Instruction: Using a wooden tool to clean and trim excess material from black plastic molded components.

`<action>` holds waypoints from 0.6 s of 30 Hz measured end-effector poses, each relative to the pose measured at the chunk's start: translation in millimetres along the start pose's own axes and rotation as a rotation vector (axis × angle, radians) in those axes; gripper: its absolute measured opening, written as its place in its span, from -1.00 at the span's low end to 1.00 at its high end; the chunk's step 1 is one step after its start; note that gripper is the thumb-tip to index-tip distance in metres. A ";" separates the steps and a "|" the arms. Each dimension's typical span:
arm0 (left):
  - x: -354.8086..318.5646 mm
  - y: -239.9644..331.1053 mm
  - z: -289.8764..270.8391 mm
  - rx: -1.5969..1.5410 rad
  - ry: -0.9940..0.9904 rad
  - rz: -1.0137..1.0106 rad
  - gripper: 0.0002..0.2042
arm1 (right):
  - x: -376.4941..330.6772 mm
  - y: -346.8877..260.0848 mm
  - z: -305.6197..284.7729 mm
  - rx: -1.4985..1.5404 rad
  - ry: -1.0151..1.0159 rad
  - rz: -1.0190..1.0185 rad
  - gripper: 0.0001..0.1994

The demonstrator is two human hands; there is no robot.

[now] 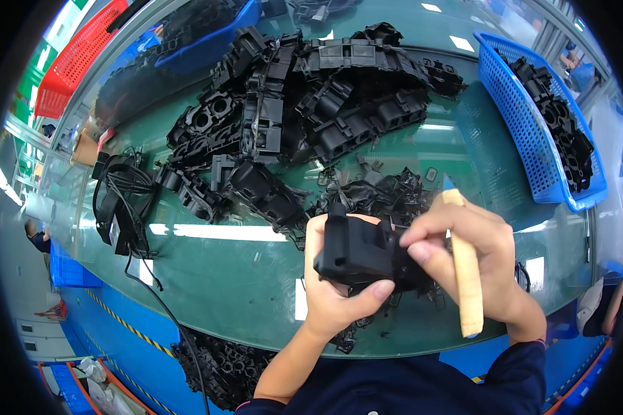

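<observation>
My left hand [329, 297] is closed around a boxy black moulded plastic part [358, 250], thumb along its lower edge. The part is held up over the near side of the table. My right hand [474, 252] holds a slim tool wrapped in pale yellow tape [468, 287], with a blue tip at its upper end, lying across the palm. Its thumb and forefinger are pinched together at the right end of the part; whether they grip something there is too small to tell. Behind and below the part lies a heap of thin black plastic scraps [377, 190].
Long black moulded parts [263, 117] are piled at the table's far middle. A blue basket [526, 138] of similar parts stands at right. Coiled black straps and cable [124, 200] lie at left, the cable hanging over the front edge. More parts [221, 366] sit below the table.
</observation>
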State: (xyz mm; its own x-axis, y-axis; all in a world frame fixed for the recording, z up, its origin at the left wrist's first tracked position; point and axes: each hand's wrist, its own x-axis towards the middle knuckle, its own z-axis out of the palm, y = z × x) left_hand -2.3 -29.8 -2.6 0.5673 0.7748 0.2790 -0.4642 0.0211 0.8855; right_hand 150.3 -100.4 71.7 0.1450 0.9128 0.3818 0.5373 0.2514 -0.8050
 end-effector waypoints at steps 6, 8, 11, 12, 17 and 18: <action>-1.2 -2.7 -0.9 0.244 -0.050 0.202 -0.28 | 0.7 -8.6 -3.0 0.154 -0.134 0.293 -0.87; -1.1 -5.9 0.0 0.306 -0.048 0.275 -0.27 | -1.6 -7.5 -0.5 0.211 -0.108 0.319 -0.86; -0.2 -1.9 1.0 0.332 -0.032 0.245 -0.27 | -3.2 -0.1 3.0 0.125 -0.077 0.160 -0.87; 0.8 -0.8 1.0 0.330 -0.040 0.240 -0.27 | -3.1 1.9 3.4 0.067 -0.067 0.074 -0.87; 1.0 -1.2 -0.9 0.286 -0.079 0.161 -0.29 | -0.1 1.1 6.8 0.216 -0.093 0.241 -0.95; -0.1 -0.7 -1.4 0.230 -0.087 0.106 -0.30 | 0.5 0.4 7.2 0.245 -0.108 0.295 -0.95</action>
State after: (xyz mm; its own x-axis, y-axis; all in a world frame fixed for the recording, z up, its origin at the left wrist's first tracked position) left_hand -3.0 -29.0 -3.8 0.5850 0.7073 0.3968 -0.3629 -0.2093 0.9080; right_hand 144.7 -97.5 68.3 0.1682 0.9826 0.0785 0.2696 0.0308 -0.9625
